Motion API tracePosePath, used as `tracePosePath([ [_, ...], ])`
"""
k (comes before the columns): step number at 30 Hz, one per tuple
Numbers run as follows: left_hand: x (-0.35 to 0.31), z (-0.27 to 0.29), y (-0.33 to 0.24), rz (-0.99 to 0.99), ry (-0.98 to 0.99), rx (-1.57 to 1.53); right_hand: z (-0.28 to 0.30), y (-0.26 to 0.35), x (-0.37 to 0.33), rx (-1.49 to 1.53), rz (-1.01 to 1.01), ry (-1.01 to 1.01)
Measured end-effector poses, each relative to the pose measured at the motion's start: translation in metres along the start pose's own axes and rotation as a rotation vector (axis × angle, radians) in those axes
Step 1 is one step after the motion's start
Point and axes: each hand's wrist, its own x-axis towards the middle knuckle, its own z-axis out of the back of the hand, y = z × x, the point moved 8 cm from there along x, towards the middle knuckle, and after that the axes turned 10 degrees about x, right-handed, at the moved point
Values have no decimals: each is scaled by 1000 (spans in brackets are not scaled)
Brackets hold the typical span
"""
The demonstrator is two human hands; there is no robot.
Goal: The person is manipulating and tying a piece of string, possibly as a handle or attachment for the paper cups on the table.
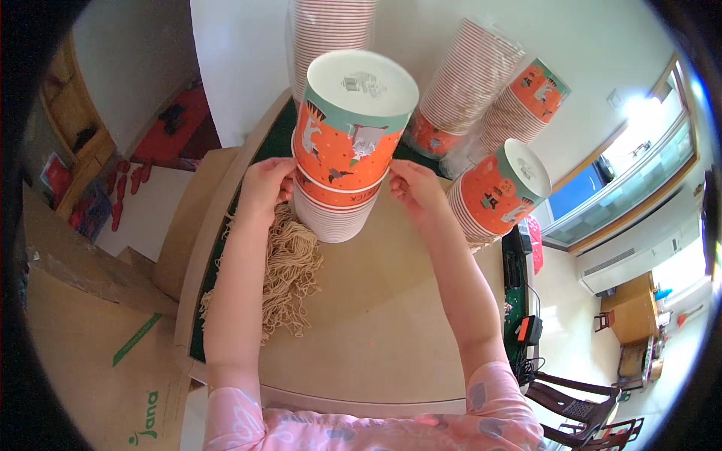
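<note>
A stack of upside-down paper buckets [342, 150] stands in front of me, orange with animal pictures, a teal band and a white base on top. Below the upper bucket show several nested rims and a pale striped part. My left hand [263, 186] pinches the stack's left side at the upper bucket's rim, thumb and fingers closed. On the opposite side my right hand [417, 184] pinches the same rim with curled fingers. Beneath my left hand and forearm lies a tangled bundle of beige string [289, 270].
A second bucket stack [492, 195] stands right of my right hand. Behind are plastic-wrapped stacks [470, 75] and a tall stack [335, 26]. The tan tabletop [368, 323] has a green border. A cardboard box [90, 353] sits at left, a dark chair [575, 406] at lower right.
</note>
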Motion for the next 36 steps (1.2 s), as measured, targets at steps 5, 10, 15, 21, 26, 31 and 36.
tracePosePath([
  [5,-23,-3,-58,-175,45,-13,-32,49,-17,55,204,103],
  [10,-64,-19,-76,-309,44,114,-30,66,-64,134,217,-8],
  [15,-124,-28,-21,-335,166,122,-13,28,-144,-124,397,340],
  [21,-203,-11,14,-515,286,370,-7,-34,-219,-114,361,224],
  [26,-250,52,13,-583,-144,444,12,-101,-268,-961,441,-101],
  [31,-274,87,0,-653,-286,510,8,-154,-301,-1396,301,-13],
  [36,-285,68,-7,-670,-352,630,21,-153,-300,-1592,231,-87],
])
